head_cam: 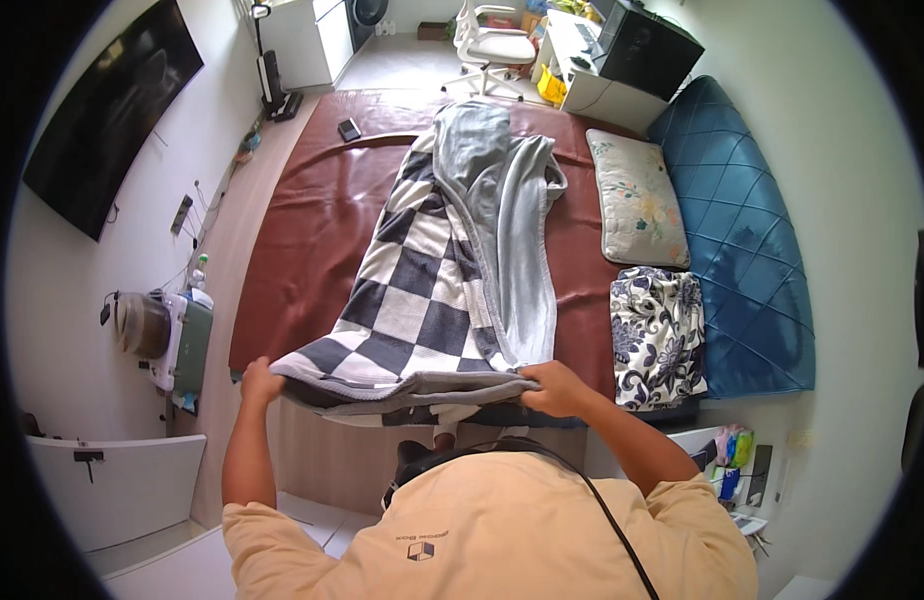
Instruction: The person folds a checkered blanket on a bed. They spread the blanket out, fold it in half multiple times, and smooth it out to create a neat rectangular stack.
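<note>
A checkered blanket [418,300] in dark grey and white, with a plain grey reverse side, lies lengthwise over a bed with a brown-red cover [304,247]. Its near edge is lifted between my two hands. My left hand [262,381] grips the left corner, just off the bed's near left corner. On the right, my right hand [556,388] pinches the grey-trimmed edge. Between them the border sags in layered folds, and part of the blanket hangs past the bed's near side. Toward the far end the grey side is turned up in loose folds.
A floral pillow [642,199] and a folded floral cloth [657,337] lie beside the blue padded headboard [739,247]. A small dark device [349,130] rests on the far left of the bed. Beyond stand a white swivel chair [496,46] and a desk [612,97]. A television [113,112] hangs left.
</note>
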Demonstrator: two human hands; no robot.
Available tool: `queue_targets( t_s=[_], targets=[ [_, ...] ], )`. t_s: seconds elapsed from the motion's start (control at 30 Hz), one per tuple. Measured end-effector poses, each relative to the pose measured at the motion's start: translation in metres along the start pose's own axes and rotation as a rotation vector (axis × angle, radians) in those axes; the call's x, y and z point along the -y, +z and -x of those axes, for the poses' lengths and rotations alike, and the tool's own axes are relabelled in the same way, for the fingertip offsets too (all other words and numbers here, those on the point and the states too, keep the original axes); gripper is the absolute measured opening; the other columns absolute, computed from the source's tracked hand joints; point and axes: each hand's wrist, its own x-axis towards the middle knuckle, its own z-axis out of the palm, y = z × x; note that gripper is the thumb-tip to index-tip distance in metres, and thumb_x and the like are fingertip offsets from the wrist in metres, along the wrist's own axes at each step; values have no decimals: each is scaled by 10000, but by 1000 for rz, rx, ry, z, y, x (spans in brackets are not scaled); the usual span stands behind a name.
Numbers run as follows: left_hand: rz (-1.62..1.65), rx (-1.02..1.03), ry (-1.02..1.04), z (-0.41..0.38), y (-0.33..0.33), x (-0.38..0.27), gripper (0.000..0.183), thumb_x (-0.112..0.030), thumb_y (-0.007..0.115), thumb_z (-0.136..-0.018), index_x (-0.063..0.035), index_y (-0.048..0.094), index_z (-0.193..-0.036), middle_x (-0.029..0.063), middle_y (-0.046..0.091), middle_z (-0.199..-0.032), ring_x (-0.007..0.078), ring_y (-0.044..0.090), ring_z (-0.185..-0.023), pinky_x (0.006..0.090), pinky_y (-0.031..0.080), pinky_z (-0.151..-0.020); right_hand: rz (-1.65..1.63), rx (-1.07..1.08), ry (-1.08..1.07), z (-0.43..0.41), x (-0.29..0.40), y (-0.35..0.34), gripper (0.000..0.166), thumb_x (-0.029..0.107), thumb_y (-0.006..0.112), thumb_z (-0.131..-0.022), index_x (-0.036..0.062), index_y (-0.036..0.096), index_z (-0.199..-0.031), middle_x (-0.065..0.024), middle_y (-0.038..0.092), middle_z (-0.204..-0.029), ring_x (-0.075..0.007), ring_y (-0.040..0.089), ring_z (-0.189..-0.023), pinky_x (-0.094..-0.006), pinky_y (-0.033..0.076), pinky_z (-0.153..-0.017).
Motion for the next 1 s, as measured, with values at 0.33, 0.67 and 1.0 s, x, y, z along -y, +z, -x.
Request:
queue_targets(
  t_s=[0.33,0.67,1.0],
  targets=[
    [659,189,675,185,19,-217,759,-297,888,-777,-112,519,-1414,168,685,-1243,391,665,-1138,468,536,-920,117,248,-324,-84,120,88,324,307,727,-767,53,718,-969,-200,726,-951,-407,691,-922,-495,543,-811],
    [531,97,789,210,7,-184,323,-96,780,-758,-65,667,-1059,144,697,-948,373,683,-914,476,540,-768,-560,554,-229,-120,35,120,257,193,546,-1032,0,714,-1048,-77,702,-1010,-190,632,-971,-347,501,-927],
    [650,135,1056,236,-32,-201,514,-44,767,-652,-61,710,-1162,71,730,-1049,276,682,-896,386,558,-769,291,233,334,-227,-15,139,658,462,721,-889,10,605,-1352,-249,707,-1259,-398,673,-1192,-456,524,-991]
  ],
)
